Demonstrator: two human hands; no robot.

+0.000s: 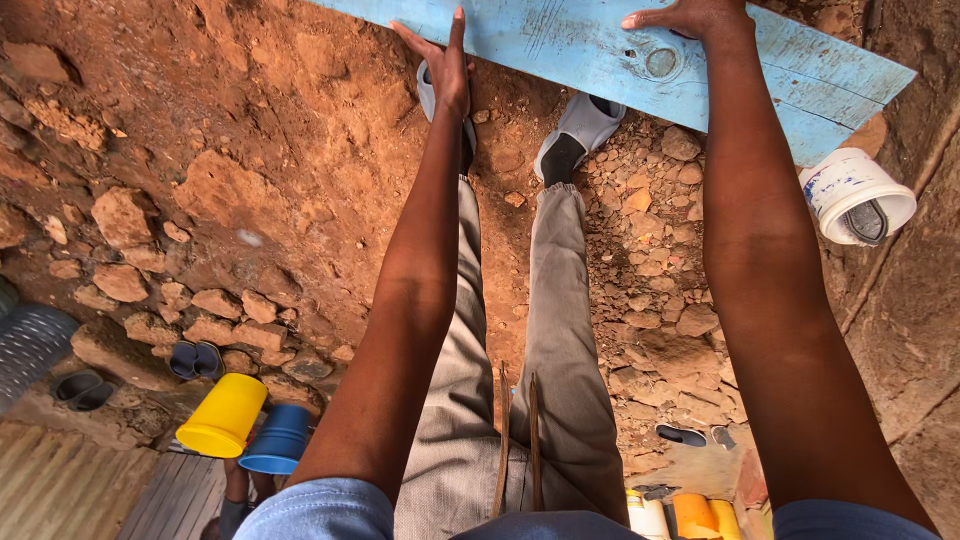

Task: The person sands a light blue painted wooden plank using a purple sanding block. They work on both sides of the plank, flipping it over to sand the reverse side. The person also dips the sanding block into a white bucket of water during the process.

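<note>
The blue board (600,50) is pressed flat ahead, above the rocky ground (250,200), by the open left hand (445,60) and the right hand (690,15), neither gripping; slippage onto the feet is judged likely.

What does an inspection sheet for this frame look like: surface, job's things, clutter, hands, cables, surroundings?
Surface: red dirt ground with loose stones.
Job's things: light blue painted board, a knot showing near the right hand.
Clutter: white bucket; yellow bucket beside blue bucket; dark sandals.
Hands: left hand flat on the board's lower edge; right hand pressed on it, fingers spread.
Cables: nothing seen.
Surroundings: corrugated metal sheet at left; grey shoes below the board.
</note>
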